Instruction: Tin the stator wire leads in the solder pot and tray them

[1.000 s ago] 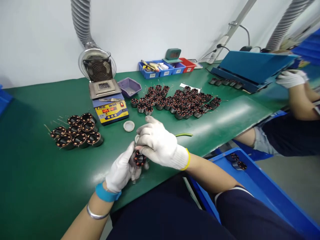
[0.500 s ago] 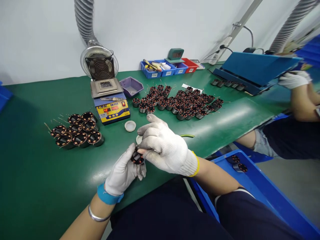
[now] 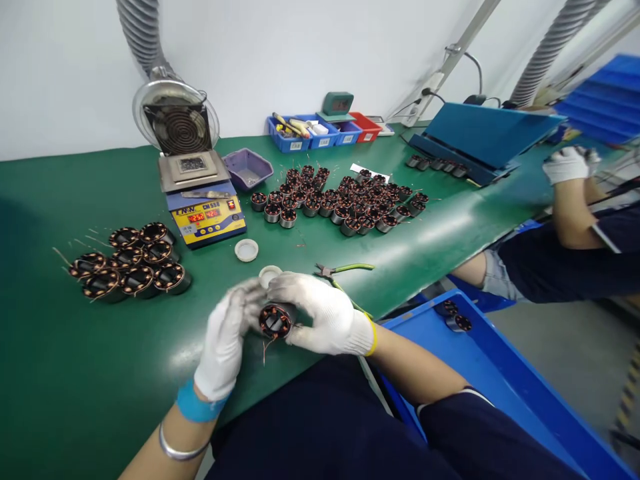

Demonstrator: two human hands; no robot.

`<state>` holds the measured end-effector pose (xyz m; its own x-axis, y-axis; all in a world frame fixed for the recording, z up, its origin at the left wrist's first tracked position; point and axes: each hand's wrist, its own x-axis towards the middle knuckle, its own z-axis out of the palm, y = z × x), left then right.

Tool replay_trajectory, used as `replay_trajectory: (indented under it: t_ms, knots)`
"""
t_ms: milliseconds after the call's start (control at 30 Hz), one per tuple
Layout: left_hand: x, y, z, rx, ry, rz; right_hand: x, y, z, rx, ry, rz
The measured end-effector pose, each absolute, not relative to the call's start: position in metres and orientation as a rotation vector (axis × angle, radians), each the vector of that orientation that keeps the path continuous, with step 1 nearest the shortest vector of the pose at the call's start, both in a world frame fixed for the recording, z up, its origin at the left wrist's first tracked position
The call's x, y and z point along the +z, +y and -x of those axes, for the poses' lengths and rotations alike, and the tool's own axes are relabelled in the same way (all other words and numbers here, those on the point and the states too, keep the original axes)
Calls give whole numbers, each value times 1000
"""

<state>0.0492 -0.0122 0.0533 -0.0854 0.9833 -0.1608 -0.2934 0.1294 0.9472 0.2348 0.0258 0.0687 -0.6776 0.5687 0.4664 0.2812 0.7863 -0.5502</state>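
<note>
A motor stator (image 3: 276, 321), dark with copper windings, is tilted so its wound end faces me; thin copper leads hang from it. My right hand (image 3: 317, 310), in a white glove, is closed around the stator's far and right side. My left hand (image 3: 226, 333), gloved too, is at the stator's left with fingers stretched out; its fingertips are blurred, and I cannot tell whether they touch it. Behind the hands, a small white dish (image 3: 270, 275) is partly covered, and another white dish (image 3: 247, 250) stands beyond. Green-handled cutters (image 3: 345, 270) lie behind my right wrist.
A solder pot (image 3: 207, 220) stands at the back left, with several stators (image 3: 135, 263) before it. More stators (image 3: 345, 200) fill the table's middle. A purple bin (image 3: 247, 170) and blue bins (image 3: 290, 137) are behind. Right: a blue tray (image 3: 480, 373) and a co-worker's gloved hand (image 3: 567, 165).
The stator has passed from my left hand to my right and now shows its wound end. My left fingers have come off it. The view has shifted right, uncovering the cutters.
</note>
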Motion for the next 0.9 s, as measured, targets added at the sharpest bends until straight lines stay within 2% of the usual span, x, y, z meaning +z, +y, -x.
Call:
replay_trajectory:
  t_ms: [100,167,233,333,500,567,700,900]
  knots:
    - [57,-12,-48,1570,1352,-1530,65,27,-239,473,-2311,606]
    - [57,-12,-47,1429,1395,-1973,64,29,-244,435,-2321,576]
    - [56,-15,-46,1190,1369,-2085,64,30,-249,390,-2325,581]
    - [61,-21,-38,1057,1206,-1715,63,32,-257,330,-2284,642]
    - [77,-17,-25,1492,1089,-810,60,32,-262,307,-2209,660]
    - [76,-12,-31,1461,1173,-825,60,32,-259,304,-2209,648]
    - [67,-12,-54,1107,1289,-1096,60,31,-252,322,-2253,635]
    - [72,-25,-45,1368,1072,-956,56,42,-250,368,-2281,679]
